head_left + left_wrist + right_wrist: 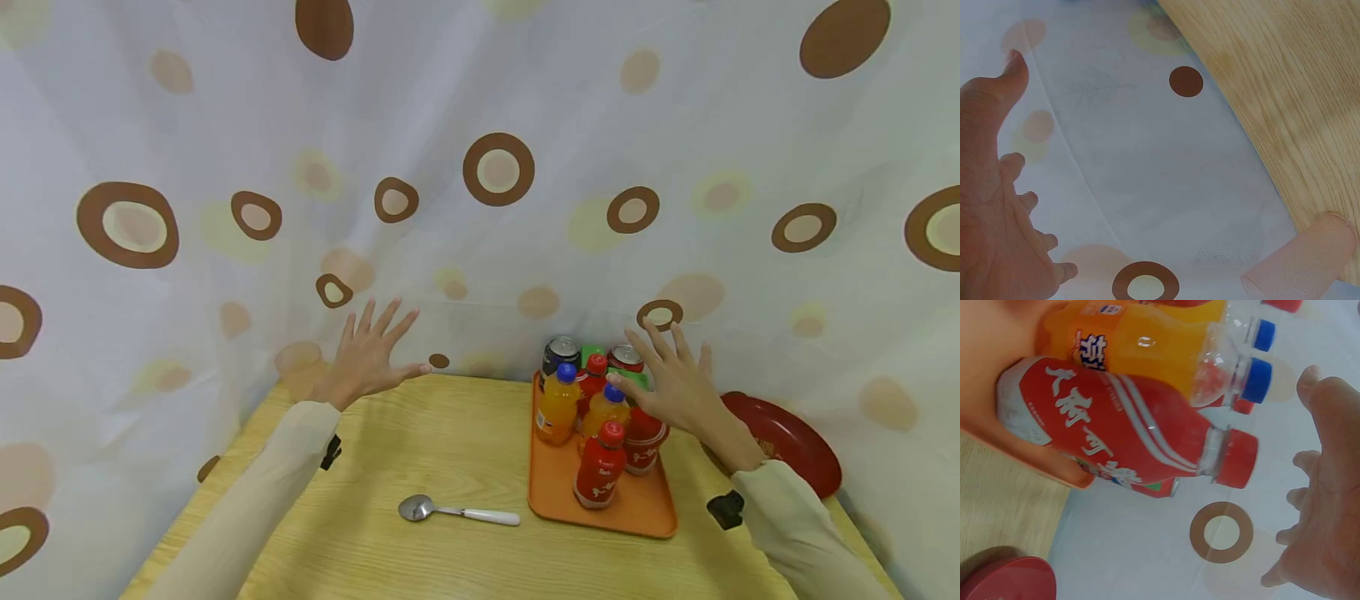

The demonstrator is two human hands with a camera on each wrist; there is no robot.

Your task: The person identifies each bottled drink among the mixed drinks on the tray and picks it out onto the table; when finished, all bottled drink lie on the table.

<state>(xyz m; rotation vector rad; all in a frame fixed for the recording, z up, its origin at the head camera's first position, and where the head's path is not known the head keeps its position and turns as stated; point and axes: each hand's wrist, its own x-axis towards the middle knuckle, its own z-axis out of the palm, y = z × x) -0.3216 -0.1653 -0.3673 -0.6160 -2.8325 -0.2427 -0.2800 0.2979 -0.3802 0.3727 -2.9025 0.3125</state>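
Above the left part of the table, my left hand (365, 354) is raised with its fingers spread, holding nothing. My right hand (675, 383) is also raised, fingers apart, in front of the drinks on an orange tray (551, 496); it appears to grip none of them. On the tray stand two orange-drink bottles with blue caps (557, 408), several red bottles including a front one (598, 471), a dark can (558, 354) and a red can (625, 358). The right wrist view shows a red-capped bottle (1116, 425) apart from the fingers. Green items behind are partly hidden.
A metal spoon with a white handle (487, 517) lies on the wooden table (420, 433), left of the tray. Right of the tray is a dark red dish (795, 442), partly behind my right forearm. A dotted curtain (450, 83) hangs behind the table.
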